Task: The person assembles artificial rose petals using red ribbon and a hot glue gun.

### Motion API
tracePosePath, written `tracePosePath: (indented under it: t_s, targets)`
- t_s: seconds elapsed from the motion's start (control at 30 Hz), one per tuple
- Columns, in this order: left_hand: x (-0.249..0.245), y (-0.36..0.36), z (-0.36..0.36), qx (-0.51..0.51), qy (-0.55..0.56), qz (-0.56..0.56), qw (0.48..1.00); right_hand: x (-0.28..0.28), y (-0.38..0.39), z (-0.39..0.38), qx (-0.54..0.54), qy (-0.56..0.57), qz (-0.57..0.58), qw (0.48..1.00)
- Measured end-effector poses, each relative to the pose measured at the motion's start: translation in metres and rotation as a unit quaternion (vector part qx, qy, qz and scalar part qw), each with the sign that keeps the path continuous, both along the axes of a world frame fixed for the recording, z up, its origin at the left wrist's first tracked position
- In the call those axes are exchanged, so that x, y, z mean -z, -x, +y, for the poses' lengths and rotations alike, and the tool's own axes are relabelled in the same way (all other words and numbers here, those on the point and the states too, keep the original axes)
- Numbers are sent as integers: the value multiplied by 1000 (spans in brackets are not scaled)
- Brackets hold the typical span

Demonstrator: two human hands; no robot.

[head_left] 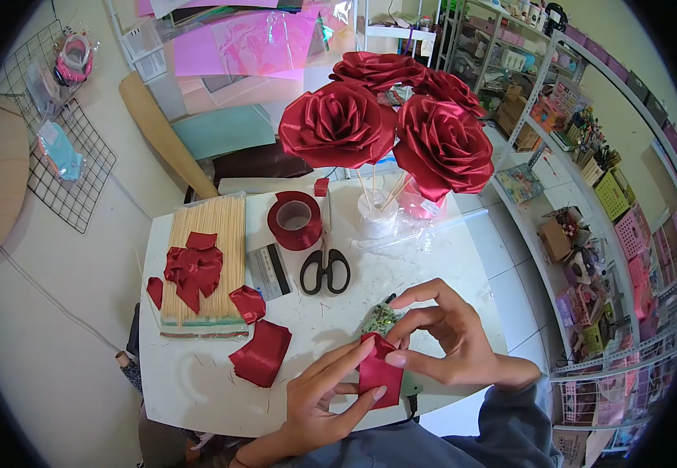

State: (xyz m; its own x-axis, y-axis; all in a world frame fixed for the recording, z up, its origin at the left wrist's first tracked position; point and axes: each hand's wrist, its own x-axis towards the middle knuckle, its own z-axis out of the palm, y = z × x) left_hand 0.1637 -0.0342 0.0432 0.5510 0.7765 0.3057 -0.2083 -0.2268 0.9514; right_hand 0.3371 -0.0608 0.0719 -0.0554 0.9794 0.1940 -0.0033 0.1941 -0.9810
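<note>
A piece of red satin ribbon [380, 377] is held upright near the table's front edge. My left hand [319, 394] pinches its left side and lower edge between thumb and fingers. At its upper right corner, the fingertips of my right hand [444, 335] close on the ribbon, with the index finger raised and curved. Behind the hands lies a small green patterned object [380, 318], partly hidden, with a cord below on the right. To the left of my left hand rests a stack of cut red ribbon [261, 353].
Black-handled scissors [325, 271], a card [269, 271] and a ribbon roll [294, 221] lie mid-table. Red petals [194, 269] sit on bundled wooden sticks [229, 226] at the left. Large red ribbon roses [338, 125] stand in a white holder [377, 216] at the back.
</note>
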Motion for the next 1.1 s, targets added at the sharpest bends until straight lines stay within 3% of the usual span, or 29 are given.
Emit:
tracePosePath:
  t_s: [0.63, 0.77, 0.83, 0.9, 0.97, 1.03, 1.1]
  targets:
    - [-1, 1, -2, 4, -10, 35, 999, 3, -5, 0, -41, 15, 8, 999]
    - [0, 3, 0, 26, 21, 1, 999, 1, -6, 1, -46, 35, -3, 998]
    - [0, 4, 1, 32, 47, -23, 998, -9, -6, 0, -55, 83, 126, 987]
    - [1, 7, 5, 9, 107, -105, 989, -10, -10, -1, -66, 93, 168, 979]
    - [-2, 9, 10, 4, 126, -123, 984, -1, -13, 0, -118, -54, 25, 991]
    - [-2, 9, 12, -7, 140, -175, 975, -5, -10, 0, -112, -24, -34, 993]
    - [-1, 8, 11, -8, 137, -164, 977, -1, -8, 3, -142, -109, -106, 978]
